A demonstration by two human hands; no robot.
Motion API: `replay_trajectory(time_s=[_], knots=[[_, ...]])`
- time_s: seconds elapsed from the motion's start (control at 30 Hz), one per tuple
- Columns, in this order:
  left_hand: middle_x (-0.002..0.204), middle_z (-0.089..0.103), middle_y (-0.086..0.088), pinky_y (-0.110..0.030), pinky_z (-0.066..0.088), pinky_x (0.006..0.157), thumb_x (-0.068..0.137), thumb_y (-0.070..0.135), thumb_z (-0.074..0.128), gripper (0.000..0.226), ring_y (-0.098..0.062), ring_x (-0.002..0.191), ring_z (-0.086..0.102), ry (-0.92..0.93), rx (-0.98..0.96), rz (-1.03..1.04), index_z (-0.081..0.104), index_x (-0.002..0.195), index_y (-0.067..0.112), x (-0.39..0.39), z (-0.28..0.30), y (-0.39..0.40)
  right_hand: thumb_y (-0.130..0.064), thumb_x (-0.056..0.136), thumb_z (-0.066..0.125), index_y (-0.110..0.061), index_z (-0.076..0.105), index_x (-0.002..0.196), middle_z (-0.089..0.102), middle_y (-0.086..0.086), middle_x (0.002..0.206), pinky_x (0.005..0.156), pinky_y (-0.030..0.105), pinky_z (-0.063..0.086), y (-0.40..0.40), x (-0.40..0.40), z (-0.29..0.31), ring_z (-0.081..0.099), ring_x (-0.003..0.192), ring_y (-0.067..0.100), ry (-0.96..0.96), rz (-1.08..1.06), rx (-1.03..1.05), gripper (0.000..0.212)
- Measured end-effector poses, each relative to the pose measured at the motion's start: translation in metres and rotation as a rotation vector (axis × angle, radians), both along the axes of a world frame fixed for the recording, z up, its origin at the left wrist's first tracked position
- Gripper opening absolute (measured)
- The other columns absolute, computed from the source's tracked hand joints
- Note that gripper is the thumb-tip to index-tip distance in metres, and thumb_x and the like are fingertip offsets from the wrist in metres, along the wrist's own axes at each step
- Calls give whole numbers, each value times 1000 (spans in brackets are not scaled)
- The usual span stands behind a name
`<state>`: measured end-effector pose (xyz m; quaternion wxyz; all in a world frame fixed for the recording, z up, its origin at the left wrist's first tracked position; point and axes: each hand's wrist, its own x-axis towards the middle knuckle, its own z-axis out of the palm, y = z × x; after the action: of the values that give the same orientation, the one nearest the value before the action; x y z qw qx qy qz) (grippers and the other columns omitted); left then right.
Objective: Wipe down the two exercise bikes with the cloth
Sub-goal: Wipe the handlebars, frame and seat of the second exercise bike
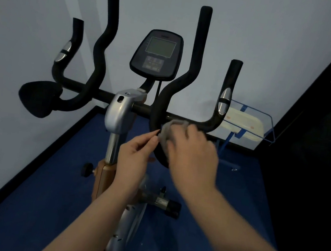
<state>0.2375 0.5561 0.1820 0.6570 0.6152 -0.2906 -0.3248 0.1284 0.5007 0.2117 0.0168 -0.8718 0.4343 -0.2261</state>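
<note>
Fingers of my right hand curl over a grey cloth just right of centre frame, pressing it against the curved black handlebar of the exercise bike; the hand is blurred, but the cloth bunches under it and sticks out at its upper left. My left hand sits just left of that, thumb and forefinger drawn together in a pinch at the cloth's left edge, touching or nearly touching the bar; I cannot tell whether they actually hold the fabric.

Underfoot is a blue floor with a dark skirting line along the pale wall, which fills the upper left and top of the frame. A dark panel runs down the right side. At right of centre, by the wall, stands a blue wire-framed stand carrying a pale tray.

I count one bike in view, one cloth and two hands. The bike shows four upright bar ends, two with silver sensor plates, one grey console at upper centre, and one black knob on the post at lower left of centre.
</note>
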Motion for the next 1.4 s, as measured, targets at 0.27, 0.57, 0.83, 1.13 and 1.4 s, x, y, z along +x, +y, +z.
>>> replay_trajectory(time_s=[0.27, 0.57, 0.83, 1.13, 1.4], knots=[[106, 74, -2, -32, 56, 81, 96, 12, 56, 23, -16, 100, 68, 43, 12, -128, 70, 114, 16, 15, 0, 7, -19, 86, 65, -21, 63, 108, 58, -1, 97, 72, 34, 39, 7, -3, -9, 55, 84, 18, -266, 9, -12, 22], [102, 74, -10, -25, 55, 73, 97, 6, 50, 23, -18, 92, 69, 66, 15, -203, 69, 110, 7, 30, 1, 15, -14, 78, 67, -20, 63, 102, 56, 1, 90, 64, 33, 40, 24, -12, -19, 55, 74, 22, -126, 13, -39, 25], [94, 65, 11, -9, 46, 73, 85, 6, 71, 30, 7, 80, 59, -328, -52, -89, 64, 107, 25, 14, 3, -3, -15, 82, 64, -30, 58, 117, 49, -5, 103, 69, 31, 44, 41, -32, -29, 53, 88, 17, -279, -199, 103, 39], [96, 64, 13, -7, 46, 74, 89, 7, 67, 30, -2, 89, 60, -304, -83, 66, 63, 109, 29, -7, -5, -2, -39, 92, 58, -19, 56, 110, 56, 3, 107, 80, 40, 51, 6, 0, -24, 57, 96, 18, -722, -342, 481, 27], [91, 61, 20, -9, 46, 72, 87, 7, 69, 31, 3, 83, 59, -371, -76, 28, 61, 106, 31, 2, -4, -3, -45, 96, 50, -15, 55, 108, 62, 3, 102, 80, 39, 50, -20, -4, -7, 58, 94, 22, -493, -334, 509, 33]])
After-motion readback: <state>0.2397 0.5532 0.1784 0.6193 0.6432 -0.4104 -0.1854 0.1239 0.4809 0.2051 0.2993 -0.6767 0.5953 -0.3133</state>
